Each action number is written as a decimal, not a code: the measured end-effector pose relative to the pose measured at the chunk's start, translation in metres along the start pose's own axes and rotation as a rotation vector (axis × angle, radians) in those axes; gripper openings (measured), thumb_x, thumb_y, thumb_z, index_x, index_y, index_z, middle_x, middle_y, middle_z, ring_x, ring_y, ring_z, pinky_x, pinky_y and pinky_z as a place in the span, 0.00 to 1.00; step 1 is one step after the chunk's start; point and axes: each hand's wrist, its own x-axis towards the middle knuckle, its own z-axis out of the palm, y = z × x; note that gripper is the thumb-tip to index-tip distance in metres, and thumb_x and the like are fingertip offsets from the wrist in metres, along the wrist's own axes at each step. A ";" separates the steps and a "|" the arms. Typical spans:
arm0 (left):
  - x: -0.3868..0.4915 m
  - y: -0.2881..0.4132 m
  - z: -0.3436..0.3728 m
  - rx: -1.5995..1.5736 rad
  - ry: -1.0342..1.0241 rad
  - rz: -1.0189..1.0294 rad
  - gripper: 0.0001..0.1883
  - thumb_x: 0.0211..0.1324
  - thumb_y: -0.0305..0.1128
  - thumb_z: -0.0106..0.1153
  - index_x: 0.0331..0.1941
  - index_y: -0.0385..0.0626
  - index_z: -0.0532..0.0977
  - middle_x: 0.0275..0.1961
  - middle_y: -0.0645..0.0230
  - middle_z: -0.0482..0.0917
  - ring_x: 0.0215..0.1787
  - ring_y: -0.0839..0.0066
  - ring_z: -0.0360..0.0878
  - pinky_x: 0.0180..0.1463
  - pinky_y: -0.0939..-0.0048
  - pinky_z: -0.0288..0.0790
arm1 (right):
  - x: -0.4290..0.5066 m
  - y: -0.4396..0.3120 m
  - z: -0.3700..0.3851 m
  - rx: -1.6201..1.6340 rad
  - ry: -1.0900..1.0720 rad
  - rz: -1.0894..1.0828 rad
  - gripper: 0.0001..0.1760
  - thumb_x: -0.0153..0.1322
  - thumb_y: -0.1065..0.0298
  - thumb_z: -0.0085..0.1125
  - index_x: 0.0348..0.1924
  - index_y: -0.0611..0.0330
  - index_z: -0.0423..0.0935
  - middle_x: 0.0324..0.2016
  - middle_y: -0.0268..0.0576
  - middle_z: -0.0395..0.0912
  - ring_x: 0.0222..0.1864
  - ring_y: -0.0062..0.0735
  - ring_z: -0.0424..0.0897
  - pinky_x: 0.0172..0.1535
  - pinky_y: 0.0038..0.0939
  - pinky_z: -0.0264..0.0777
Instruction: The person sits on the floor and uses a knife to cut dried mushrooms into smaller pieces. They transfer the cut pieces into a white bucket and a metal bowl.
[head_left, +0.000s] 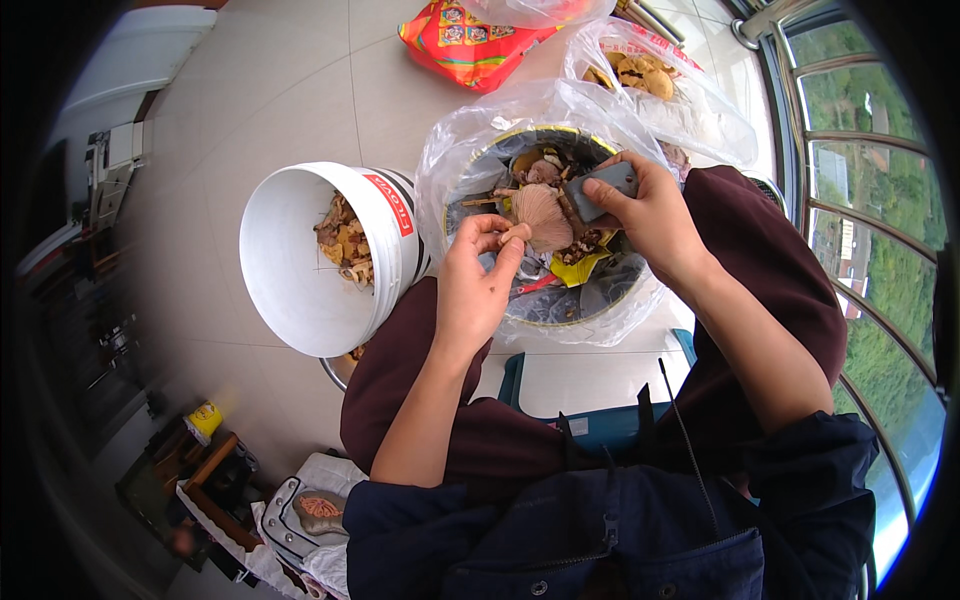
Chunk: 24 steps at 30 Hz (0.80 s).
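My left hand (484, 262) pinches the pale stem of a gilled mushroom (541, 217), its gills facing up. Beside the cap, my right hand (649, 210) grips a flat grey blade (602, 191), perhaps a cleaver or scraper; its lower edge is partly hidden by the mushroom. Both hands are over a round bin (600, 304) lined with a clear plastic bag (450, 150). Mushroom scraps, a yellow wrapper (581, 271) and a red strip lie inside it. Left of the bin, a white plastic bucket (300, 300) holds brown and yellow mushroom pieces (346, 244).
Behind the bin lie a red printed bag (480, 56) and a clear bag with yellowish mushrooms (645, 75). A metal bowl (335, 371) shows partly under the bucket. A teal plastic stool (600, 427) is between the knees. Metal railings (870, 139) run along the right side.
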 end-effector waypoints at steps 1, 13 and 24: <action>0.000 -0.002 0.001 -0.045 -0.001 -0.012 0.12 0.58 0.29 0.56 0.42 0.34 0.69 0.35 0.64 0.80 0.39 0.80 0.76 0.45 0.80 0.67 | -0.001 -0.001 0.001 0.015 -0.014 -0.004 0.09 0.67 0.73 0.57 0.36 0.69 0.71 0.26 0.40 0.76 0.27 0.23 0.77 0.28 0.25 0.75; 0.003 -0.010 -0.005 -0.333 -0.027 -0.186 0.12 0.58 0.27 0.56 0.44 0.36 0.68 0.39 0.63 0.79 0.41 0.80 0.75 0.47 0.80 0.67 | -0.004 -0.020 -0.001 0.116 -0.054 0.050 0.11 0.68 0.72 0.56 0.40 0.70 0.70 0.31 0.42 0.77 0.32 0.24 0.78 0.34 0.23 0.76; 0.008 -0.009 -0.013 -0.601 -0.265 -0.298 0.24 0.54 0.18 0.53 0.57 0.40 0.65 0.53 0.66 0.73 0.56 0.76 0.70 0.60 0.74 0.62 | 0.010 -0.025 -0.021 0.020 0.068 -0.064 0.11 0.68 0.69 0.57 0.37 0.66 0.69 0.31 0.40 0.76 0.33 0.22 0.77 0.38 0.24 0.74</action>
